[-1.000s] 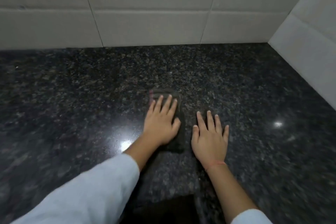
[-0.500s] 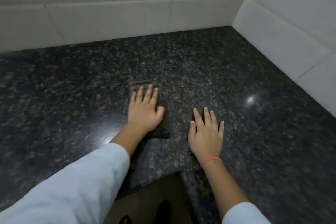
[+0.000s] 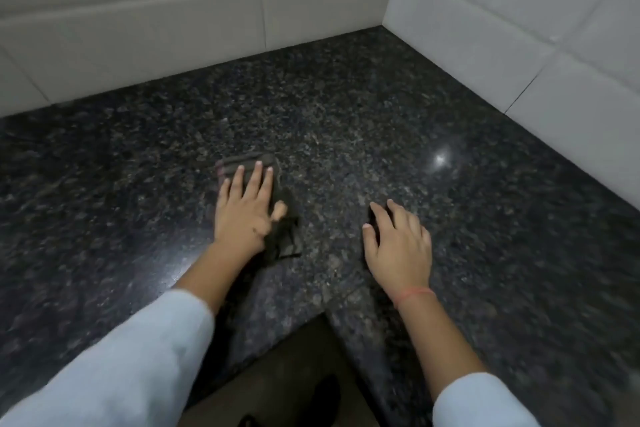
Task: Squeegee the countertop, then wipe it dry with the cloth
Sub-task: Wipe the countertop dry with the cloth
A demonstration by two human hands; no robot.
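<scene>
A dark folded cloth (image 3: 287,236) lies on the black speckled granite countertop (image 3: 346,114), near its inner front corner. My left hand (image 3: 246,215) presses flat on the cloth with straight fingers, covering most of it. To the right, my right hand (image 3: 398,246) rests on the bare granite, its fingers slightly bent, holding nothing. No squeegee is in view.
White tiled walls stand behind (image 3: 173,10) and to the right (image 3: 519,28), meeting in a corner at the back right. The counter's front edge forms an inward corner (image 3: 323,314) above a brown floor (image 3: 294,374). A bright glare spot (image 3: 440,159) shines on the granite.
The view has swung left and down, so the wall corner now shows at the right. My left hand and the cloth slid slightly. My right hand's fingers bent a little.
</scene>
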